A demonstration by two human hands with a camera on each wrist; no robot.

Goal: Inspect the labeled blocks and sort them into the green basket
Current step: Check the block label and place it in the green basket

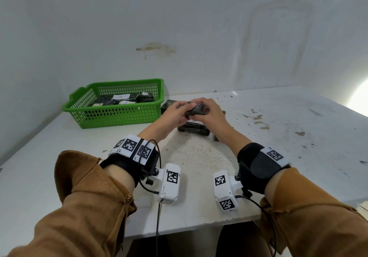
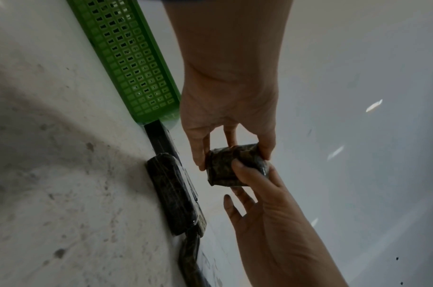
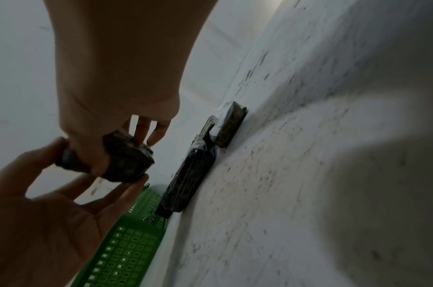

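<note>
Both hands hold one small dark wrapped block (image 1: 197, 110) in the air above the table, just right of the green basket (image 1: 119, 117). My left hand (image 1: 184, 109) pinches its left end between thumb and fingers; the left wrist view shows this grip on the block (image 2: 235, 167). My right hand (image 1: 203, 109) grips the right end, its thumb lying across the block (image 3: 121, 163). No label shows on the held block. The basket holds several dark blocks with white labels (image 1: 121, 97).
A long dark block (image 1: 194, 129) lies on the white table (image 1: 278, 137) under the hands. A black block (image 1: 168, 105) stands beside the basket's right wall. A smaller block (image 3: 230, 124) lies at the long block's right end. A wall is close behind.
</note>
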